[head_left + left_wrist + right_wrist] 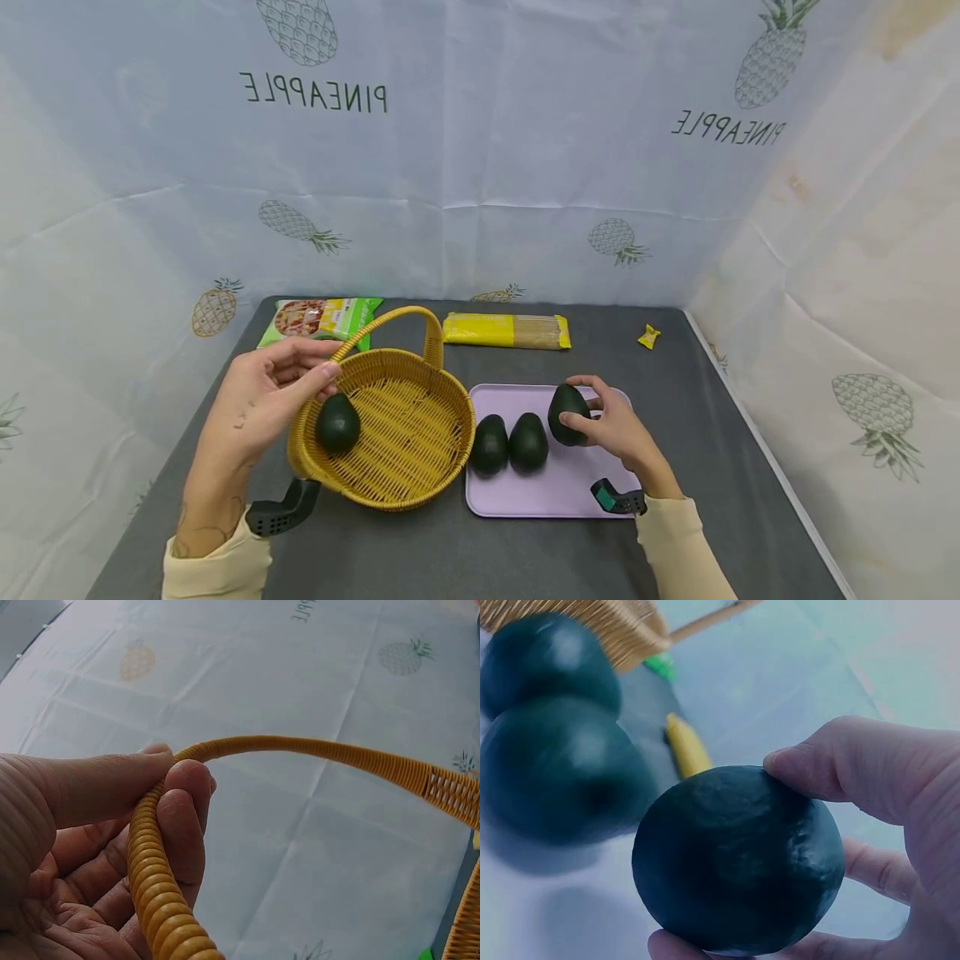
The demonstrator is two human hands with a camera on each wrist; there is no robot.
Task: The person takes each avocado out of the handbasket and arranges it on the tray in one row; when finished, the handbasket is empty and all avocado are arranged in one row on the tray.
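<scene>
A yellow wicker basket [405, 442] stands left of centre with one avocado [337, 423] inside at its left. My left hand [273, 392] pinches the arched basket handle [154, 862] between thumb and fingers. In the head view my right hand [611, 423] grips a dark green avocado [567, 414] over the pale purple tray [547, 492]. The right wrist view shows that avocado [739, 859] held between thumb and fingertips. Two more avocados, one [489, 446] by the basket and another [528, 442] beside it, sit side by side on the tray.
Along the table's back edge lie a green food packet [322, 318], a yellow pack of noodles [506, 331] and a small yellow wrapped candy [648, 337]. A pineapple-printed cloth [480, 150] hangs behind the grey table [405, 550].
</scene>
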